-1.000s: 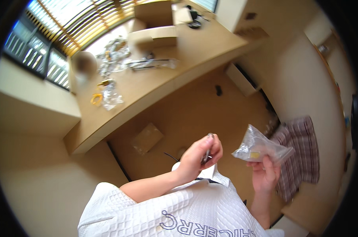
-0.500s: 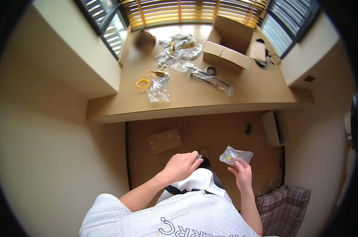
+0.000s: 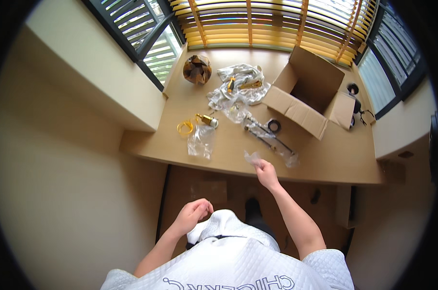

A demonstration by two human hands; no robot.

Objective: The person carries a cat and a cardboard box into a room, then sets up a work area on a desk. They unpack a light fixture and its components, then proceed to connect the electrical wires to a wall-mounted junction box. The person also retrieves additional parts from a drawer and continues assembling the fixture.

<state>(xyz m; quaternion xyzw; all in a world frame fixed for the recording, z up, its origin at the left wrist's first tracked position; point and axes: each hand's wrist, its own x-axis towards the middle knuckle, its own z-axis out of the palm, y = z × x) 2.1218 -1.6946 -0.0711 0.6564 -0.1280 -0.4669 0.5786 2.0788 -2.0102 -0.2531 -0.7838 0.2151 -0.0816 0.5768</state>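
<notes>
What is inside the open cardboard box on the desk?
The open cardboard box shows only bare brown walls and a shadowed floor; nothing is visible inside. Its near wall hides the front part of the bottom, so small items there cannot be ruled out.

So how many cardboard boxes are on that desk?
1: an open cardboard box lies on the desk at the far right, near the blinds, flaps spread. A crumpled brown wad at far left seems only paper.

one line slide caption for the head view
Right hand holds a clear plastic bag over the desk.
</notes>
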